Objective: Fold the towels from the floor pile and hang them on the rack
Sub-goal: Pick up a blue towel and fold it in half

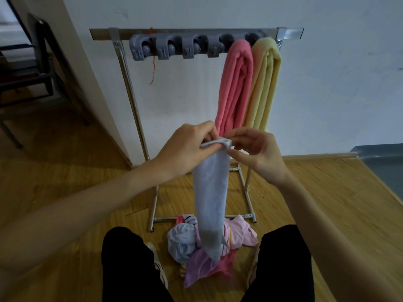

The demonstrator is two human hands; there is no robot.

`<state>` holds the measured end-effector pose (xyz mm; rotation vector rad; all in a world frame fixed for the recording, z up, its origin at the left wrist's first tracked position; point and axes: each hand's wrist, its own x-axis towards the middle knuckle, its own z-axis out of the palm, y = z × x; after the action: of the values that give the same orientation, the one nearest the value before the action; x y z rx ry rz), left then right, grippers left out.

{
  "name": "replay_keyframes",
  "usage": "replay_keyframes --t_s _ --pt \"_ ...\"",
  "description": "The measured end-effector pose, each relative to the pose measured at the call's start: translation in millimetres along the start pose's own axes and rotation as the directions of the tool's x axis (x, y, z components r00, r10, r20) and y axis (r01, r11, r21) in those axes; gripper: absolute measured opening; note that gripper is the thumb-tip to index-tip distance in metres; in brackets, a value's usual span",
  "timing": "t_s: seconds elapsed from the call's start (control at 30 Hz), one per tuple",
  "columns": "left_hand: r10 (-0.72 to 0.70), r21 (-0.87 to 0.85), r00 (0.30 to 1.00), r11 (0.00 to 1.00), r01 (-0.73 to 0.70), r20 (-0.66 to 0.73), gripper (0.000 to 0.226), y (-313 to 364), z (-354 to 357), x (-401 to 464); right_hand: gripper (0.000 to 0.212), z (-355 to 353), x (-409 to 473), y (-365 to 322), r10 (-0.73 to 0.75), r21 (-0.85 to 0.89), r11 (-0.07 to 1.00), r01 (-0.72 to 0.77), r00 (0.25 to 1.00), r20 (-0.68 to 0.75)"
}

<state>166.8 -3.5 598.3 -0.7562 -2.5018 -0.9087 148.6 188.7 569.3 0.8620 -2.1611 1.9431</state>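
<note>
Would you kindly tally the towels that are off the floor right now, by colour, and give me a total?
Pink towel, hanging on the rack: 1
Yellow towel, hanging beside it: 1
Light blue towel, held up by the left hand and right hand: 1
Total: 3
The pile on the floor is too bunched to count.

I see 4 grey clips on the rack standing bare, so the bar's left and middle stretch is open to reach from the front. The pink towel and yellow towel fill the right end, touching each other. The floor pile blocks the floor between my knees and the rack's base rail. To the left, a wall corner and dark chair close that side.
</note>
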Motion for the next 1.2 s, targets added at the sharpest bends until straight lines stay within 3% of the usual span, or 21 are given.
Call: replay_keyframes --t_s 0.23,0.4,0.47,0.5,0.57,0.63,0.7,0.8,0.83,0.9,1.0,1.1,1.2 --pt "0.08 0.097 0.992 0.993 -0.071 -0.097 0.024 3 -19 12 0.021 6 25 -19 -0.02 0.017 1.0 0.02 0.999 -0.046" --pt "0.137 0.096 0.965 0.988 -0.118 -0.222 0.033 -9 -26 5 0.015 24 38 -16 -0.01 0.014 1.0 0.013 0.979 -0.203" --pt "0.048 0.076 0.953 0.997 -0.026 -0.3 0.058 -27 -22 -10 0.016 31 40 -12 0.036 0.062 0.998 -0.021 0.967 -0.251" --pt "-0.067 0.013 0.955 0.997 0.074 -0.288 0.07 -39 -17 -22 0.016 35 40 -10 0.063 0.089 0.995 -0.041 0.965 -0.257" --pt "-0.344 -0.186 0.935 0.928 0.324 -0.086 0.073 -61 -2 -51 0.015 44 36 -5 0.107 0.123 0.989 -0.079 0.965 -0.241" --pt "-0.485 -0.41 0.856 0.754 0.512 0.177 0.059 -86 19 -83 0.014 54 31 -1 0.157 0.159 0.98 -0.122 0.96 -0.231" --pt "-0.546 -0.484 0.783 0.62 0.617 0.298 0.043 -108 42 -109 0.014 64 28 1 0.224 0.224 0.959 -0.172 0.946 -0.232" --pt "-0.649 -0.397 0.638 0.502 0.768 0.414 0.029 -128 72 -132 0.01 74 26 -2 0.337 0.368 0.898 -0.241 0.914 -0.225" --pt "-0.669 -0.402 0.59 0.437 0.805 0.452 0.027 -130 80 -136 0.018 76 26 -5 0.374 0.428 0.866 -0.257 0.902 -0.216" --pt "-0.646 -0.461 0.544 0.316 0.829 0.535 0.029 -132 96 -143 0.033 76 28 -9 0.425 0.54 0.799 -0.264 0.883 -0.198" --pt "-0.596 -0.505 0.494 0.167 0.847 0.632 0.049 -134 122 -153 0.032 69 30 -14 0.475 0.644 0.729 -0.231 0.849 -0.233" --pt "-0.616 -0.449 0.448 0.165 0.878 0.648 0.05 -133 140 -158 0.036 56 28 -12 0.558 0.698 0.699 -0.156 0.73 -0.396" --pt "-0.637 -0.426 0.434 0.178 0.887 0.637 0.046 -138 146 -157 0.028 39 15 6 0.658 0.716 0.691 -0.1 0.497 -0.566"
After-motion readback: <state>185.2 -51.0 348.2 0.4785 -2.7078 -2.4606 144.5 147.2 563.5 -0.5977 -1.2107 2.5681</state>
